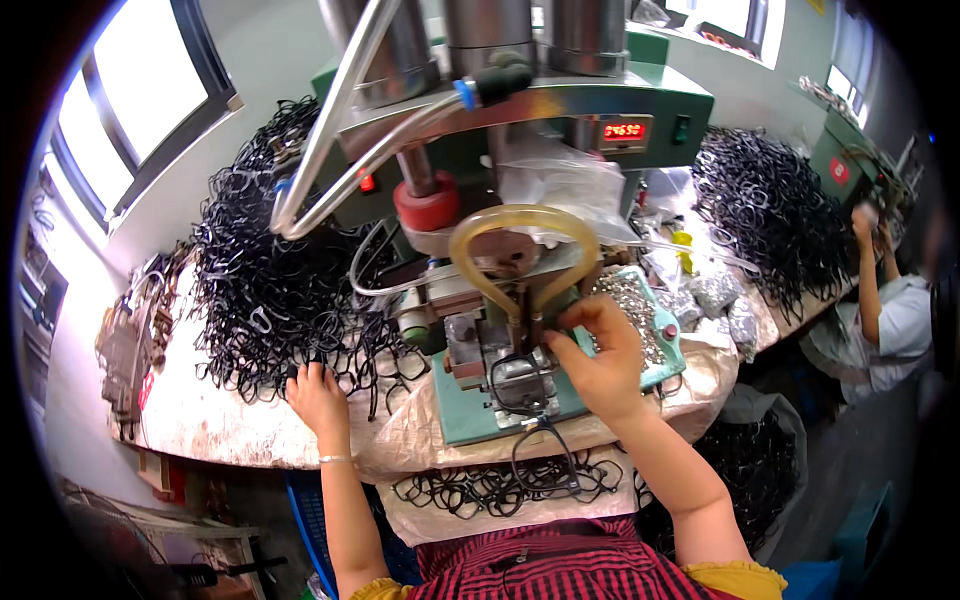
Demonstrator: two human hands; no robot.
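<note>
A black loop (545, 427) hangs from the front of the metal die (519, 383), reaching down over the near edge of the green base (458, 418). At the die's right side is my right hand (608, 370), thumb and forefinger bent close to each other; I cannot tell whether the fingers grip anything. My left hand (320, 404) rests at the near edge of a big heap (255, 285) of black loops, its fingers half curled and close together; whether they have hold of a loop I cannot tell.

A yellowish hose (462, 245) arches up from the die, in the way between me and the press (680, 110). Behind and left of it is a red collar (427, 205), and clear tubes (345, 110) cross in front of the press's left side. Just beyond my right hand, a tray (668, 368) of small metal parts crowds the die, with plastic bags (714, 292) near it on the tabletop (255, 435). More loops (440, 488) lie on cloth between me and the base. Farther right stand another heap (775, 215) and, well apart, a co-worker (897, 325).
</note>
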